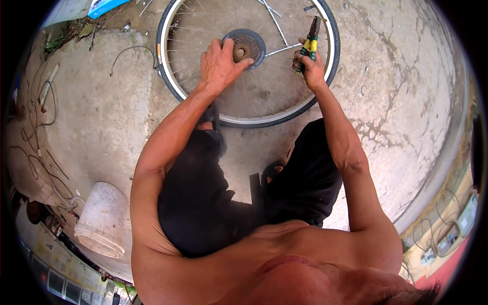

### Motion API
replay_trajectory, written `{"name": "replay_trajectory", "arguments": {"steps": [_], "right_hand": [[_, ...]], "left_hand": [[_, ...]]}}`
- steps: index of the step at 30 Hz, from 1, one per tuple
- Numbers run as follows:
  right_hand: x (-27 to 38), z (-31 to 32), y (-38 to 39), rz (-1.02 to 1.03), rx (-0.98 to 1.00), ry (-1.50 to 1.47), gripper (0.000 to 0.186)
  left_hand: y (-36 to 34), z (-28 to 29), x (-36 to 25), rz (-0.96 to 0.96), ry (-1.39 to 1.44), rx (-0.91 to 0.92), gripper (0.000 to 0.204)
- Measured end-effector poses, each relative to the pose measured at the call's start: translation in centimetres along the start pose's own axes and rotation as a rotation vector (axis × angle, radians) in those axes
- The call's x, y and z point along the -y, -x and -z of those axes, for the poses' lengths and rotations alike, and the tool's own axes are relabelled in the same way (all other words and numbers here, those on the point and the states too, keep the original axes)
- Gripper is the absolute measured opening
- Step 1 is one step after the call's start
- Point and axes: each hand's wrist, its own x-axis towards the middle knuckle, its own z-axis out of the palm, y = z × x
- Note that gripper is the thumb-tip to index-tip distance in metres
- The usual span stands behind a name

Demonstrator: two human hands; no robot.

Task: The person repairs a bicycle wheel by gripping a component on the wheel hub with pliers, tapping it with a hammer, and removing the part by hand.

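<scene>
A bicycle wheel (246, 122) with a pale rim and dark tyre lies flat on the concrete before me. My left hand (221, 66) grips the dark round disc (251, 40) at its hub, fingers curled over the disc beside a rusty centre nut (240, 52). My right hand (310, 68) holds pliers (309, 46) with green and yellow handles, jaws pointing up, over the wheel's right side. Thin silver rods (279, 30) cross the wheel between the hub and the pliers.
Loose cables (38, 127) lie on the concrete at left, with a dirty white bucket (101, 218) lower down. A blue flat item (104, 7) is at the top left. Wall boxes with wires (447, 239) show at lower right. My bent legs are below the wheel.
</scene>
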Motion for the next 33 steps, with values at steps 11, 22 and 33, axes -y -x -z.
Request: {"name": "replay_trajectory", "arguments": {"steps": [11, 22, 33], "right_hand": [[-0.2, 0.0, 0.2, -0.001, -0.014, 0.026, 0.051], [0.0, 0.3, -0.3, -0.017, -0.024, 0.064, 0.055], [-1.2, 0.1, 0.1, -0.006, -0.001, -0.011, 0.058]], "left_hand": [[0.6, -0.5, 0.1, -0.043, 0.075, -0.077, 0.053], [0.4, -0.7, 0.1, -0.06, 0.024, -0.078, 0.064], [2.8, 3.9, 8.0, 0.027, 0.219, 0.028, 0.072]]}}
